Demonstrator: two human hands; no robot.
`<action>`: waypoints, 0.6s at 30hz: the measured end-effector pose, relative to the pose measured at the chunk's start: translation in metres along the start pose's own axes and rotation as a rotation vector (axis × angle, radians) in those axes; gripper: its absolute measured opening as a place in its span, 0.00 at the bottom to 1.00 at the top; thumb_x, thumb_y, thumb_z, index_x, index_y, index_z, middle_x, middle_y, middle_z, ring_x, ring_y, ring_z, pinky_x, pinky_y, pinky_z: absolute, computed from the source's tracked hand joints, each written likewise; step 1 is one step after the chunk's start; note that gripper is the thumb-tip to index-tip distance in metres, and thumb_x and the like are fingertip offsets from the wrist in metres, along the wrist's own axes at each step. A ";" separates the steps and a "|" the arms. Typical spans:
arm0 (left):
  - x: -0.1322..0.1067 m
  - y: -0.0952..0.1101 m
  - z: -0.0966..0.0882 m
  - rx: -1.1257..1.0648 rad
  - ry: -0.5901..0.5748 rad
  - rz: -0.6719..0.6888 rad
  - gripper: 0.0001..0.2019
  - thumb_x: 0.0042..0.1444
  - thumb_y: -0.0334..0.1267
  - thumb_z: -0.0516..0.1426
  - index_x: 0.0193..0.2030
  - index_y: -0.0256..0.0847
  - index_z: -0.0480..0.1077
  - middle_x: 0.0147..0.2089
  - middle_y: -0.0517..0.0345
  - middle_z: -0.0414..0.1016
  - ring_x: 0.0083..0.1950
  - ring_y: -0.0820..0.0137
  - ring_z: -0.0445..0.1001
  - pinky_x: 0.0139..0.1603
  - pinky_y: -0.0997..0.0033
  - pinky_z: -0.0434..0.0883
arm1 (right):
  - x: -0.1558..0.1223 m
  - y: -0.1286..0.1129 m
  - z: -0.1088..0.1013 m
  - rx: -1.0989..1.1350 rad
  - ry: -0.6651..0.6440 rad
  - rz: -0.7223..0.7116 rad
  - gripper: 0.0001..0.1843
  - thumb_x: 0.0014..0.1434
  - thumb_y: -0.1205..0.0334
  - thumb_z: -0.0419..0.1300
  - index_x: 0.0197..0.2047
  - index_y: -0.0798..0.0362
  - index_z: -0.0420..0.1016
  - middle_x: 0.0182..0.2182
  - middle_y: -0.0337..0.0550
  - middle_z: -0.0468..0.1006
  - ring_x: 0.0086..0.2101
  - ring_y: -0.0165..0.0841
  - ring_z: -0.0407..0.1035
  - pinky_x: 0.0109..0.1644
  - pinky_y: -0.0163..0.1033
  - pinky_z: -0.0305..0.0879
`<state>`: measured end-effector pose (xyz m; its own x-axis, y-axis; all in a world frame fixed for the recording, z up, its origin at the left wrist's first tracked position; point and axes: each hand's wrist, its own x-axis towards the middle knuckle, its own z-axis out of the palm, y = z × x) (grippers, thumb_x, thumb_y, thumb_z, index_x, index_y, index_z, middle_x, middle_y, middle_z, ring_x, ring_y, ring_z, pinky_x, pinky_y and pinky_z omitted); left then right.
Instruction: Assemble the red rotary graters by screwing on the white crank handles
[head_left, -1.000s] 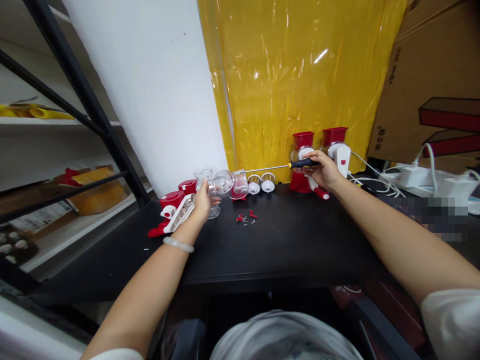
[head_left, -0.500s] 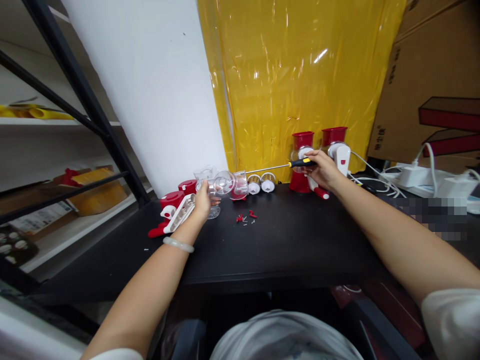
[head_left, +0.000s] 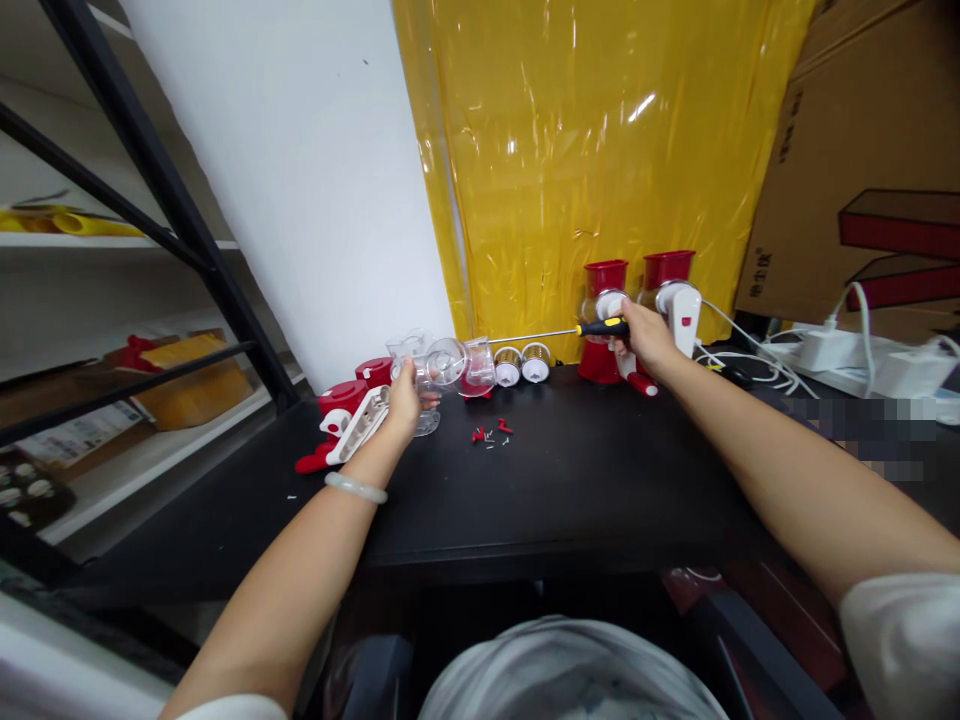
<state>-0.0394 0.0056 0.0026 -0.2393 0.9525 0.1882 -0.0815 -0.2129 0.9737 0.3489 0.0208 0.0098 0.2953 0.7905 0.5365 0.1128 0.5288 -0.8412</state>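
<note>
My left hand (head_left: 406, 402) is closed around a clear plastic grater body (head_left: 448, 362), held on its side above the black table. In my right hand (head_left: 646, 335) is the black and yellow handle of a screwdriver (head_left: 602, 328), its long shaft pointing left. The tip reaches the open right end of the clear body; whether it touches a screw there cannot be made out. Small red parts (head_left: 491, 432) and several screws (head_left: 490, 440) lie on the table below. Beside my left wrist rests a white crank arm (head_left: 360, 425) with a red handle.
Two metal grater drums (head_left: 535, 363) stand at the back. Behind my right hand are red and white rotary graters (head_left: 670, 290). Chargers on a white power strip (head_left: 825, 352) and cables lie at the right. A black-framed shelf (head_left: 187, 225) rises on the left.
Both hands keep their grip and nearly the same place. My right hand's fingers have shifted slightly around the screwdriver handle.
</note>
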 end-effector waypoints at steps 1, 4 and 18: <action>0.000 0.000 0.000 0.004 -0.001 -0.006 0.26 0.63 0.60 0.51 0.45 0.38 0.75 0.37 0.47 0.81 0.21 0.70 0.74 0.17 0.74 0.66 | 0.000 0.001 -0.001 -0.031 -0.009 -0.015 0.28 0.55 0.31 0.61 0.27 0.49 0.68 0.12 0.35 0.66 0.13 0.29 0.60 0.17 0.34 0.56; -0.001 0.001 0.001 0.017 0.012 -0.014 0.25 0.65 0.58 0.49 0.47 0.38 0.76 0.39 0.47 0.82 0.25 0.67 0.78 0.16 0.75 0.66 | 0.000 0.003 -0.003 -0.032 -0.030 -0.016 0.27 0.54 0.34 0.64 0.25 0.49 0.67 0.11 0.34 0.65 0.13 0.27 0.59 0.17 0.34 0.56; -0.011 0.007 0.006 0.101 -0.026 -0.179 0.24 0.68 0.53 0.46 0.41 0.36 0.74 0.32 0.51 0.78 0.18 0.73 0.70 0.19 0.75 0.69 | -0.002 -0.012 0.004 0.232 0.017 0.121 0.12 0.52 0.56 0.66 0.32 0.49 0.66 0.24 0.33 0.71 0.21 0.26 0.67 0.22 0.31 0.65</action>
<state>-0.0320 -0.0048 0.0082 -0.2041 0.9789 0.0128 -0.0223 -0.0177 0.9996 0.3435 0.0136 0.0192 0.3092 0.8480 0.4304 -0.1438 0.4891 -0.8603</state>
